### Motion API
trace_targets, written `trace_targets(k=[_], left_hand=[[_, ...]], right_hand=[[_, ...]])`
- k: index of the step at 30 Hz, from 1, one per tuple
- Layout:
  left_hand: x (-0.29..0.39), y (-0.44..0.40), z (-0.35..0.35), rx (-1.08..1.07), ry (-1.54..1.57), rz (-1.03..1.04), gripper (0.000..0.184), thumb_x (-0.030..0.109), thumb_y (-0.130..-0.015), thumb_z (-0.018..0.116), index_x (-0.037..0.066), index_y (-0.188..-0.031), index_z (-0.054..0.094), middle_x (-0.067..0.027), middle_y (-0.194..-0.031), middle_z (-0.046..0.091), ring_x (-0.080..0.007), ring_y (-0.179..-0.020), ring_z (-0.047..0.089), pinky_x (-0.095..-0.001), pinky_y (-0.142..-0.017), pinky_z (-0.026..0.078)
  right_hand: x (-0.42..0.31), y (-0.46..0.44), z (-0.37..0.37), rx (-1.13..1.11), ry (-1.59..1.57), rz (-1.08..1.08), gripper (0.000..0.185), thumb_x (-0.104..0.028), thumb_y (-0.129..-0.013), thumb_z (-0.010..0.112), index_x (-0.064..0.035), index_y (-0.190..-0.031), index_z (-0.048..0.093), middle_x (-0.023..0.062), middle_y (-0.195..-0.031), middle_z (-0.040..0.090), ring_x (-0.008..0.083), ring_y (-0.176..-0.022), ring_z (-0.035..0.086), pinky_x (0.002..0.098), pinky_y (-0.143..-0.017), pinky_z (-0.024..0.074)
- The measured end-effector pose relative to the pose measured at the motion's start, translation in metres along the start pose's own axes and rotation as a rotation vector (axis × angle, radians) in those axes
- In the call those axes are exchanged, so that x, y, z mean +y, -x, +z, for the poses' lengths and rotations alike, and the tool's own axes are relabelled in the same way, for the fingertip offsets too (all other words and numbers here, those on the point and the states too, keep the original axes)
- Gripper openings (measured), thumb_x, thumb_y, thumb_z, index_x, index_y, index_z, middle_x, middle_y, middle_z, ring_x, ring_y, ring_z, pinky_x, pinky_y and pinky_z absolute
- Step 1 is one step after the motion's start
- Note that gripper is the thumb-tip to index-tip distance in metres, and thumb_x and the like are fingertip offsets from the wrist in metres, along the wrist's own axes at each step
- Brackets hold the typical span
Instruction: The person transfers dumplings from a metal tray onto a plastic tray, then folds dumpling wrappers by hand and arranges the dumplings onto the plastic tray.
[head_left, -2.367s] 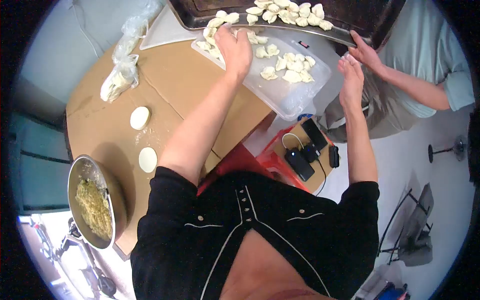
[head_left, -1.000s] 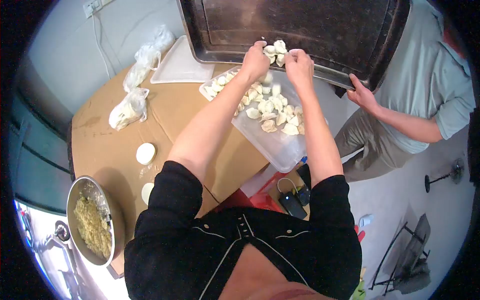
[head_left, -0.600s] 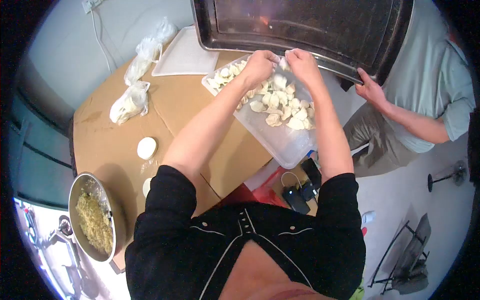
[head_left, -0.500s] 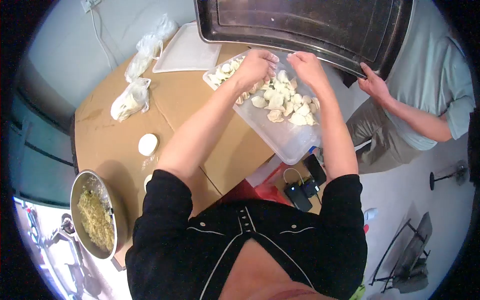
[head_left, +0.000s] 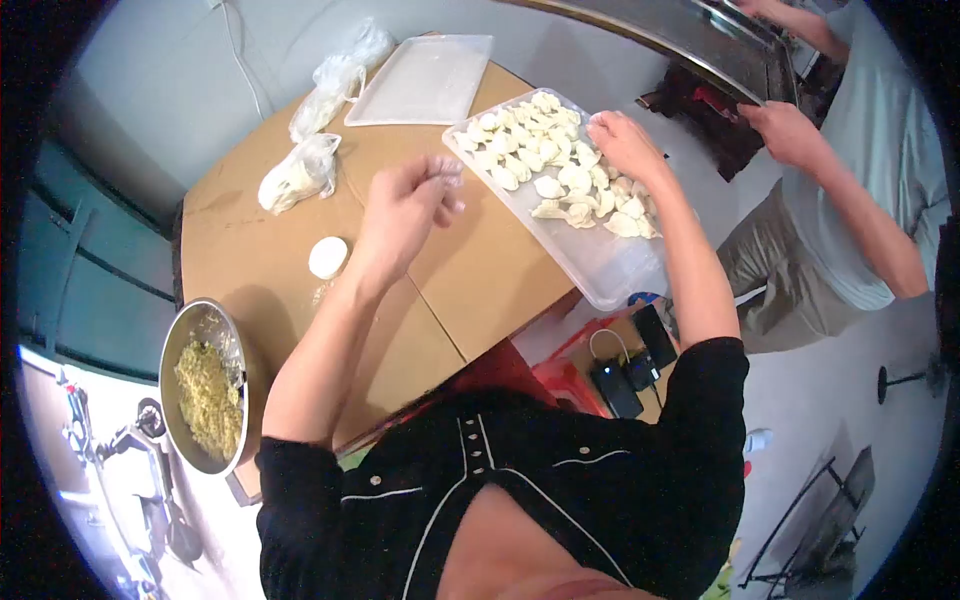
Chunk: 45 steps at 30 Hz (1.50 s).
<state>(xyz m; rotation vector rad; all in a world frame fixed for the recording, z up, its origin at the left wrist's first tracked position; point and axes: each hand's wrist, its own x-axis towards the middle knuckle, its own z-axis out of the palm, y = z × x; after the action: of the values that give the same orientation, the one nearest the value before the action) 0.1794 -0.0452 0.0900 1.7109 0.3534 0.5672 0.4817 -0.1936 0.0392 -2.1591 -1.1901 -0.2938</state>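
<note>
Above the cardboard (head_left: 480, 255), a left hand (head_left: 412, 200) with fingers loosely curled and apart, now drawn back from the plastic tray (head_left: 600, 283). At that tray's edge, beside the dumplings (head_left: 575, 180) inside, a right hand (head_left: 632, 148), grip impossible to tell. Upper right, in a co-worker's hand (head_left: 788, 134), the dark pan (head_left: 690, 47), now swung away.

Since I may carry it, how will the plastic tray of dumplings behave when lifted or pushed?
The plastic tray would probably feel heavier toward its far end, where most dumplings lie. These look soft and loose, so they may slide or dent if it tilts. Its near corner seems to pass the edge of the table, so an outward push might tip it.
</note>
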Motion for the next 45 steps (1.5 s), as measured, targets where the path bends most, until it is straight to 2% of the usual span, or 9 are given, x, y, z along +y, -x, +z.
trace_targets(k=[15,18,28,31,34,36,40,42,45], left_hand=[[-0.043,0.097,-0.047,0.115,0.128,-0.085,0.020,0.000,-0.093,0.043,-0.005,-0.101,0.060,-0.0082,-0.089,0.065,-0.0132,-0.074,0.062,-0.0263,-0.065,0.050],[-0.049,0.102,-0.048,0.140,0.202,-0.091,0.020,0.000,-0.093,0.043,-0.004,-0.099,0.061,-0.0077,-0.089,0.065,-0.0134,-0.074,0.062,-0.0263,-0.066,0.050],[-0.052,0.106,-0.051,0.157,0.197,-0.062,0.018,0.003,-0.093,0.045,-0.004,-0.100,0.061,-0.0121,-0.090,0.066,-0.0173,-0.073,0.063,-0.0308,-0.067,0.052],[-0.049,0.106,-0.050,0.171,0.235,-0.092,0.018,0.002,-0.094,0.045,-0.004,-0.099,0.061,-0.0100,-0.089,0.066,-0.0149,-0.073,0.061,-0.0285,-0.067,0.051],[-0.048,0.106,-0.052,0.172,0.253,-0.109,0.019,0.001,-0.094,0.044,-0.004,-0.099,0.061,-0.0080,-0.089,0.066,-0.0123,-0.074,0.060,-0.0259,-0.067,0.049],[-0.049,0.106,-0.052,0.165,0.244,-0.100,0.019,0.002,-0.094,0.045,-0.005,-0.099,0.062,-0.0080,-0.088,0.065,-0.0123,-0.074,0.060,-0.0259,-0.067,0.049],[-0.050,0.105,-0.052,0.180,0.246,-0.110,0.018,0.003,-0.095,0.046,-0.005,-0.098,0.062,-0.0080,-0.088,0.065,-0.0123,-0.073,0.060,-0.0259,-0.067,0.049],[-0.050,0.104,-0.053,0.184,0.240,-0.117,0.018,0.004,-0.095,0.046,-0.005,-0.098,0.062,-0.0080,-0.088,0.065,-0.0123,-0.073,0.060,-0.0259,-0.067,0.049],[-0.053,0.104,-0.054,0.181,0.235,-0.116,0.019,0.005,-0.096,0.046,-0.005,-0.098,0.062,-0.0083,-0.088,0.066,-0.0123,-0.073,0.060,-0.0261,-0.067,0.049]], right_hand=[[-0.006,-0.007,-0.003,-0.416,0.280,0.287,0.062,-0.054,-0.090,0.036,0.0017,-0.087,0.064,0.0210,-0.091,0.065,0.0388,-0.091,0.060,0.0490,-0.081,0.0442],[-0.005,-0.004,-0.006,-0.450,0.333,0.217,0.065,-0.054,-0.089,0.036,0.0032,-0.091,0.067,0.0270,-0.095,0.064,0.0416,-0.092,0.061,0.0483,-0.085,0.0449],[-0.016,0.006,-0.031,-0.607,0.262,0.140,0.065,-0.057,-0.088,0.040,0.0015,-0.085,0.068,0.0218,-0.079,0.066,0.0357,-0.077,0.065,0.0448,-0.076,0.0472],[-0.040,-0.003,-0.050,-0.725,0.274,0.197,0.059,-0.051,-0.090,0.047,0.0050,-0.083,0.063,0.0235,-0.077,0.061,0.0346,-0.078,0.060,0.0426,-0.075,0.0447],[-0.056,-0.015,-0.053,-0.760,0.159,0.524,0.049,-0.043,-0.088,0.053,0.0050,-0.082,0.062,0.0220,-0.074,0.060,0.0340,-0.077,0.059,0.0399,-0.072,0.0455],[-0.045,-0.025,-0.039,-0.475,0.320,0.146,0.035,-0.032,-0.084,0.059,0.0029,-0.087,0.062,0.0190,-0.077,0.062,0.0329,-0.079,0.060,0.0372,-0.071,0.0468],[-0.029,-0.036,-0.003,-0.322,0.117,-0.052,0.027,-0.023,-0.081,0.061,-0.0001,-0.094,0.062,0.0168,-0.081,0.063,0.0334,-0.082,0.059,0.0387,-0.074,0.0468],[-0.021,-0.044,0.012,-0.238,0.179,-0.388,0.024,-0.019,-0.081,0.060,-0.0015,-0.098,0.062,0.0170,-0.083,0.062,0.0330,-0.084,0.057,0.0409,-0.077,0.0459],[-0.023,-0.050,0.022,-0.233,0.226,-0.405,0.028,-0.028,-0.080,0.062,-0.0030,-0.092,0.064,0.0183,-0.089,0.065,0.0349,-0.086,0.062,0.0454,-0.076,0.0478]])
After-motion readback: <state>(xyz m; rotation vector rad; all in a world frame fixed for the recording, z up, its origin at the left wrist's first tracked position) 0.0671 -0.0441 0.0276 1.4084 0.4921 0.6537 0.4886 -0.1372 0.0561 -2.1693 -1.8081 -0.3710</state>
